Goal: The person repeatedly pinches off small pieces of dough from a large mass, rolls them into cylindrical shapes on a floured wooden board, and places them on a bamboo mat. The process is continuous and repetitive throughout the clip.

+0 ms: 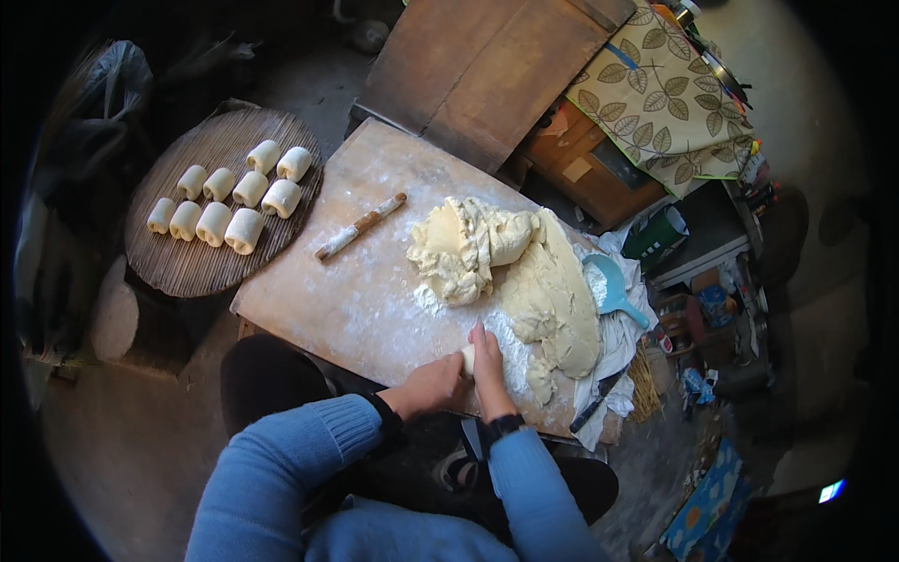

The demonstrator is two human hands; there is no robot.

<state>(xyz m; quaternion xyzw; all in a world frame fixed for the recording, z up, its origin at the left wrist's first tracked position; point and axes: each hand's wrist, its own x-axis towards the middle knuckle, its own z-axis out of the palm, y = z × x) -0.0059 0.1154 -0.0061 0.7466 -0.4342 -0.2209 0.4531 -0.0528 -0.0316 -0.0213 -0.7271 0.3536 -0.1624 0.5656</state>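
Observation:
Near the front edge of the floured wooden board (309,302), my left hand (435,385) and my right hand (489,365) are together around a small piece of dough (468,357), mostly hidden by them. Spread flour (509,344) lies beside my right hand. A large mass of dough (562,302) covers the board's right part, with a rough, folded lump (456,246) at its upper left. A short wooden rolling pin (362,226) dusted with flour lies farther left. Several rolled dough pieces (213,223) sit in rows on a round ridged tray (158,267) at the left.
A light-blue scoop (615,298) with flour rests on a white cloth (621,344) at the board's right edge. A dark-handled tool (599,400) lies below it. Wooden furniture (477,70) and a leaf-patterned cloth (653,98) are beyond the board. A cut log (116,312) stands near the tray.

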